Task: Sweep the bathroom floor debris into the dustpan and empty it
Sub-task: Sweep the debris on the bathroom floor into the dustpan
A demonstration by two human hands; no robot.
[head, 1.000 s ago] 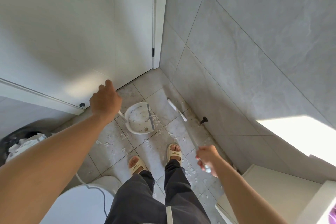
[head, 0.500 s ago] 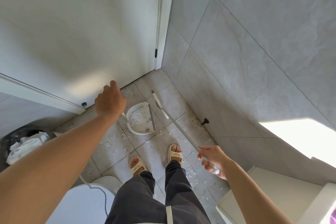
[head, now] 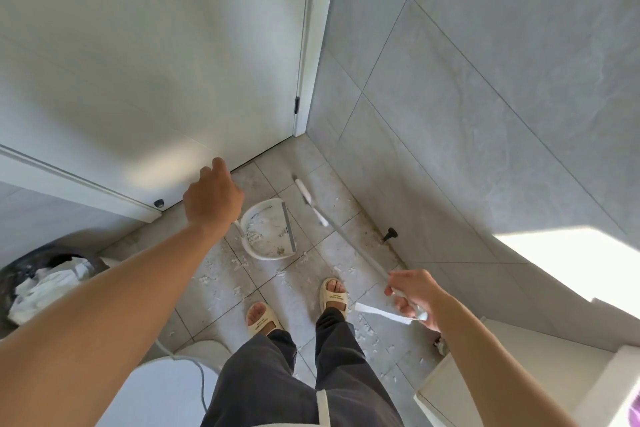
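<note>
Below, the dustpan [head: 268,229] holds white scraps; right hand's [head: 417,298] fingers grip the broom [head: 311,202]; left fingers unclear.

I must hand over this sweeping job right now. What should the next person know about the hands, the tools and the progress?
Left hand: raised above the dustpan handle, fingers curled; whether it grips the handle is hidden.
Right hand: grips the top of the broom handle.
Broom head: beside the dustpan's open edge, near the tiled wall.
Dustpan: standing on the floor tiles, some white scraps already inside.
Done: part of the debris is collected.
Left: paper scraps lie scattered around both feet and towards the cabinet; sweep them in, then empty the pan, probably into the bin on the left.
</note>
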